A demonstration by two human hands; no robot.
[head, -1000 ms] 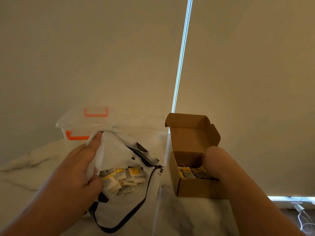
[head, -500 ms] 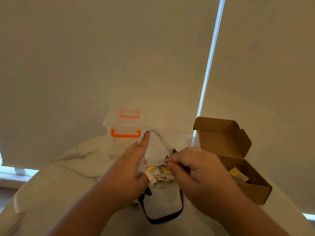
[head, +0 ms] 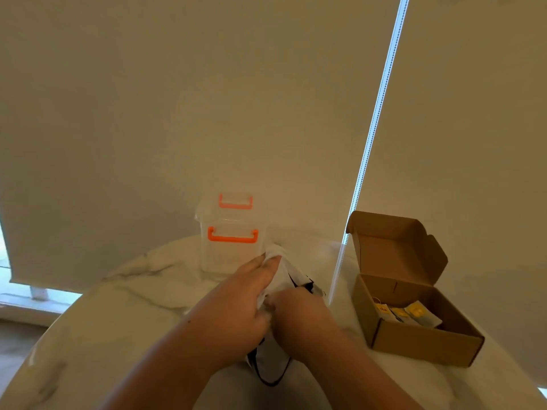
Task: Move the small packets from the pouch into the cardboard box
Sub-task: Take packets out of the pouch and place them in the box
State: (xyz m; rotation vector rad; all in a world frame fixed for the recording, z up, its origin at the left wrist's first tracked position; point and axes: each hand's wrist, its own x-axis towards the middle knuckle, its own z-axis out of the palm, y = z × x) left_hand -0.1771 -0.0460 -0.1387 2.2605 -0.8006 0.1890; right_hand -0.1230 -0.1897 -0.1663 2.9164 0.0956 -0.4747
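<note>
Pouch (head: 285, 272): white fabric with black trim along the opening and a black loop of edging at the near end; lies at the middle of the marble table (head: 133, 306), well to the left of the cardboard box (head: 414, 347); mostly covered by both hands.

Left hand (head: 236, 309): grasps the upper flap of the pouch; fingers laid along the white fabric toward the far end; fabric bunched beneath the palm.

Right hand (head: 302, 318): set at the mouth of the pouch, touching the left hand; fingers turned downward and out of sight; cannot tell whether clenched on anything; contents of the pouch hidden under the hands.

Cardboard box: plain brown; stands on the right side of the table, apart from the pouch; lid open and upright at the far side, side tabs folded inward; holds several small packets (head: 405, 315), flat, white and yellow, lying side by side across the floor of the box.

Plastic container (head: 232, 253): clear, lidded, with two orange handles, one on the lid and one on the front; stands just beyond the far end of the pouch; touching or merely beside, cannot tell.

Behind the table: beige blinds (head: 177, 113), split by a bright narrow gap (head: 376, 125) with a bead cord along it.
</note>
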